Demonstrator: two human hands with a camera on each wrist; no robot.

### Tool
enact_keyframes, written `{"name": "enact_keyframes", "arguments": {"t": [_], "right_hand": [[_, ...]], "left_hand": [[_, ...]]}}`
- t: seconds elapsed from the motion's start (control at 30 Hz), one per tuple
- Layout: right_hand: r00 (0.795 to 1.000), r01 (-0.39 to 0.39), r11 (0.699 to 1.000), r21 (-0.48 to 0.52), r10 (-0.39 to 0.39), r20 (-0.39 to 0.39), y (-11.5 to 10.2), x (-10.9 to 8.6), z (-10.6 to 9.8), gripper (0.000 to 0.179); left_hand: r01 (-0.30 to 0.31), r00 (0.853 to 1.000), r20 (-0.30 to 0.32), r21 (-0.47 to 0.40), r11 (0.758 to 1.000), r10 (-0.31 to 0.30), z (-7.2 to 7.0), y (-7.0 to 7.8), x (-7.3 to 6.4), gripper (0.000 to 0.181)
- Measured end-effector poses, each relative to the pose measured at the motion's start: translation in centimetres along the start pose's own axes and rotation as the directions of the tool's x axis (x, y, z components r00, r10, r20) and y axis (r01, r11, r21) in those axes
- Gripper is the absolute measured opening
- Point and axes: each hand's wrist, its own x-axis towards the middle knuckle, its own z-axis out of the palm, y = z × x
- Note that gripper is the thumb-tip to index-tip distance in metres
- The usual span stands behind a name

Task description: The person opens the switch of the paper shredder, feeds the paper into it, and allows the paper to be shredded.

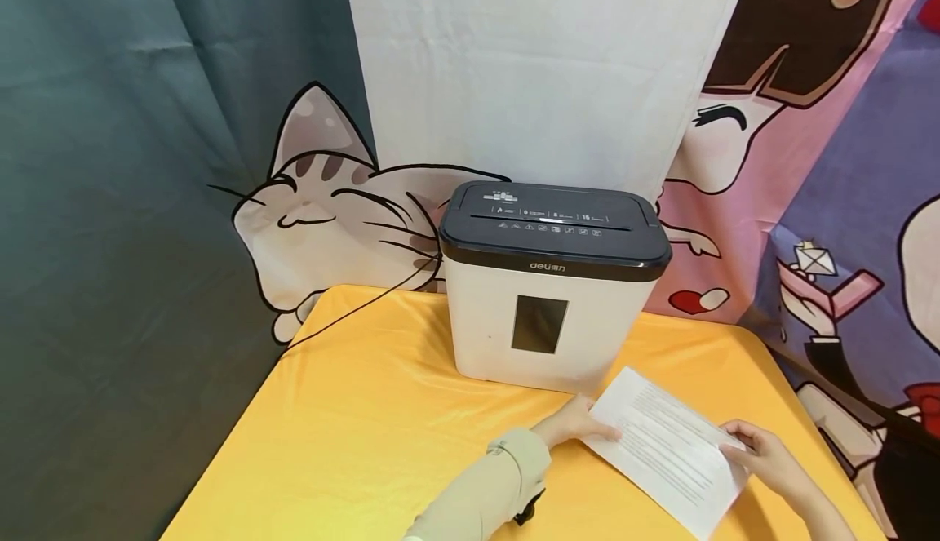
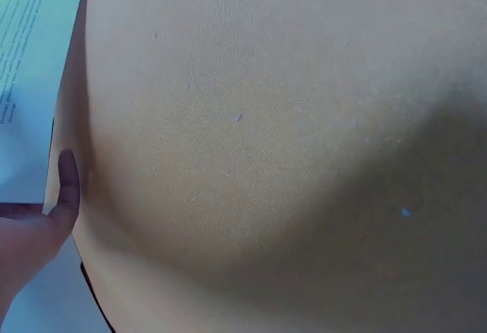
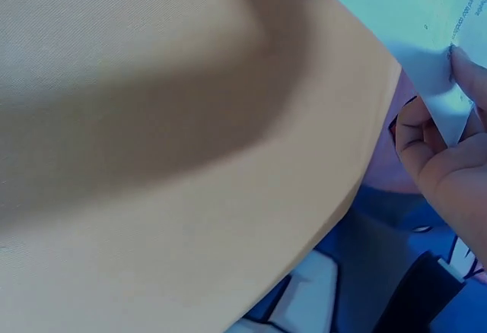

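Observation:
A white sheet of printed paper [image 1: 661,447] is held between both hands over the right side of the table, tilted in the head view. My left hand [image 1: 576,423] grips its left end, the thumb on top and the other fingers hidden beneath. At the opposite end my right hand [image 1: 764,455] pinches the paper near a corner. The right wrist view shows that thumb [image 3: 468,74] on the printed face, with curled fingers behind the paper [image 3: 434,67]. Just beyond the left hand stands a paper shredder [image 1: 543,280], white below with a dark top and a narrow feed slot.
A yellow cloth [image 1: 352,435] covers the table, and small paper bits [image 2: 405,212] lie on it. The shredder's black cord [image 1: 360,308] runs off to the left edge. Printed curtains [image 1: 529,59] hang close behind the table and along its sides.

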Motion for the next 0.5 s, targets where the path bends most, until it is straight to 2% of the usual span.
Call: {"name": "enact_keyframes", "arguments": {"t": [0.1,0.17,0.23,0.4,0.5], "right_hand": [[0.999,0.036,0.999,-0.04,-0.036,-0.006,-0.6,0.7,0.5,0.01],[1.0,0.021,0.998,-0.056,-0.022,-0.009,-0.8,1.0,0.7,0.012],[1.0,-0.007,0.998,-0.054,0.006,-0.015,-1.0,1.1,1.0,0.013],[0.997,-0.059,0.998,-0.038,0.057,-0.046,-1.3,1.1,1.5,0.013],[0.989,-0.132,0.991,-0.027,0.13,-0.076,-1.8,1.2,1.8,0.008]], "left_hand": [[-0.01,1.0,0.008,-0.066,0.998,0.011,0.1,-0.1,0.0,0.036],[-0.027,1.0,0.003,-0.08,0.996,0.027,0.3,-0.1,0.0,0.041],[-0.03,0.999,-0.019,-0.065,0.997,0.029,0.4,-0.1,-0.1,0.038],[0.033,0.992,-0.117,-0.019,0.999,-0.035,0.3,-0.1,-0.5,0.032],[0.052,0.985,-0.16,-0.043,0.998,-0.059,-0.2,-0.1,-0.7,0.026]]}}
